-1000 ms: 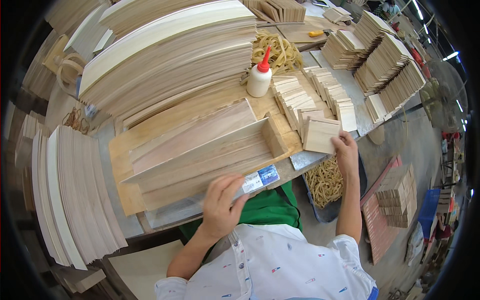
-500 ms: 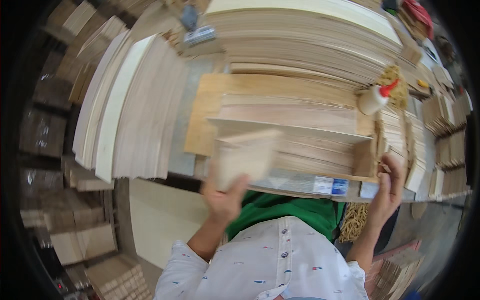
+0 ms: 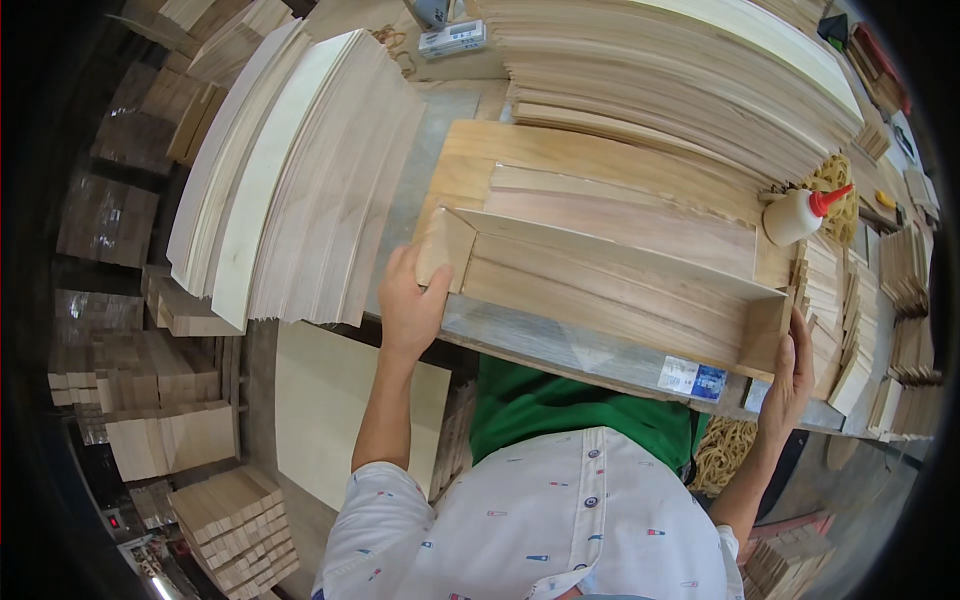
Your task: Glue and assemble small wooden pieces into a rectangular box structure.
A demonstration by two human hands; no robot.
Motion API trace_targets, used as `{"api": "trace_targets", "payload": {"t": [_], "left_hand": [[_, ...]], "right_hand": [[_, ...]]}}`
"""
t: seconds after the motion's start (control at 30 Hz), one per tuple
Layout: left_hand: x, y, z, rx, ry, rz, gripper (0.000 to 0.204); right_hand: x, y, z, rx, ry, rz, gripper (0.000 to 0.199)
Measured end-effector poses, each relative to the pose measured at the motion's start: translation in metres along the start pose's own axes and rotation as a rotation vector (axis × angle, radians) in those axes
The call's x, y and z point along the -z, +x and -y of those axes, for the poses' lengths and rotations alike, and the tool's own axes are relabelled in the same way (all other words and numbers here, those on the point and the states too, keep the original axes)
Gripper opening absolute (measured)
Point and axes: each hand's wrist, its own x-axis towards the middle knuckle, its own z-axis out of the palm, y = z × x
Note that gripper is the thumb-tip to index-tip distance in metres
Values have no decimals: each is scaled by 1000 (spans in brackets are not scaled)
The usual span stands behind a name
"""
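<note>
In front of me lies a long, shallow wooden frame, with a thin upright board along its far side. My left hand grips the small wooden end piece at the frame's left end, thumb on the near side and fingers round the outside. At the other end, my right hand is closed against the right end piece, its fingers along the outer face. Just beyond the frame, a flat thin wooden strip lies on a yellowish board.
A white glue bottle with a red cap stands at the far right. Tall stacks of thin boards rise at the left and the back. Small wooden pieces line the right. Rubber bands hang below the table edge.
My left hand has brought the small wooden piece left and up against the frame's left end. My right hand has closed in on the right end. The view has shifted slightly.
</note>
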Motion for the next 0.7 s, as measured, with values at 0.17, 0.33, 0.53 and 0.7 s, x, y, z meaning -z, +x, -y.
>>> {"api": "trace_targets", "payload": {"t": [0.17, 0.33, 0.53, 0.7], "left_hand": [[0, 0, -13, -69, 68, 83, 30], [-6, 3, -17, -154, 75, 126, 37], [-1, -5, -2, -50, 7, 194, 51], [37, 29, -49, -78, -179, 192, 64]], "right_hand": [[-1, 0, 0, -12, 7, -21, 39], [3, -1, 0, -4, -7, -65, 37], [-2, -2, -3, -14, 15, -58, 37], [18, 9, 7, -14, 226, -61, 37]]}}
